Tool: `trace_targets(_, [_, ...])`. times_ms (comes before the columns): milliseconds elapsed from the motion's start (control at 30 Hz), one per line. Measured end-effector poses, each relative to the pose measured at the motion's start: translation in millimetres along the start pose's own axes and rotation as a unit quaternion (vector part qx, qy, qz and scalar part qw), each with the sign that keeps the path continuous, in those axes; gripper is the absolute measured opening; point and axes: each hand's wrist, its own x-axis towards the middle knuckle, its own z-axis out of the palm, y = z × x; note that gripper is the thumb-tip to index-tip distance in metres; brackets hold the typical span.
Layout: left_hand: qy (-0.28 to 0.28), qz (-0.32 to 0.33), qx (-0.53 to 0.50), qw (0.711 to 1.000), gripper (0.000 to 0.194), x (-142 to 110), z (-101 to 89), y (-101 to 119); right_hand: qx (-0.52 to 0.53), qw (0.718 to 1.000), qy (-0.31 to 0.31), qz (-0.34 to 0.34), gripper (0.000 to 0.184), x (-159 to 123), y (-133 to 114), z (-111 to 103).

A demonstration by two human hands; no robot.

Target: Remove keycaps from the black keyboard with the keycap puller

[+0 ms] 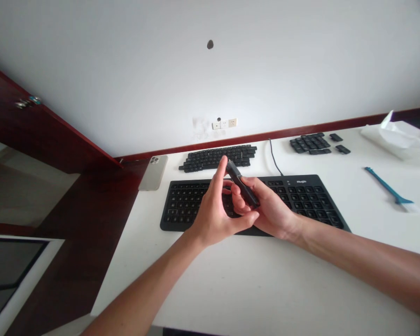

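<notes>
Over the middle of a black keyboard (182,205), my right hand (266,205) is closed around a slim black handheld tool (244,185) with a small shiny tip. Its exact kind does not show. My left hand (213,210) curves beside it, thumb and fingers spread apart. The left fingertips are at the tool's upper end, and the thumb is by its lower end; whether they press on it I cannot tell. The keyboard has bare key sockets where its caps are off, and my hands hide its middle.
Loose black keycaps lie in one group (217,156) behind the keyboard and another (310,143) at the back right. A phone (154,172) rests at the table's left edge. To the right are a blue brush (388,186) and a white plastic bag (402,140). A cable (275,158) runs backward.
</notes>
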Motion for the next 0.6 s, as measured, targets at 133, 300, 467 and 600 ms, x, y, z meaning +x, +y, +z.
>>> trace_targets(133, [-0.009,-0.001,0.081,0.997,0.104,-4.9,4.9,3.1,-0.025,1.0,-0.005,-0.002,0.04,-4.3,2.5,3.8])
trace_targets(300, [0.03,0.052,0.131,0.99,0.07,-7.2,8.6,4.3,-0.073,0.997,-0.004,-0.027,0.044,-7.5,4.9,10.3])
trace_targets(467, [0.037,0.024,0.128,0.991,0.089,-8.5,9.0,7.5,-0.09,0.995,-0.005,-0.031,0.046,-10.2,4.9,13.4])
trace_targets(600, [0.037,0.013,0.125,0.991,0.085,-7.5,8.1,10.7,-0.092,0.995,-0.01,-0.028,0.047,-11.1,4.3,14.4])
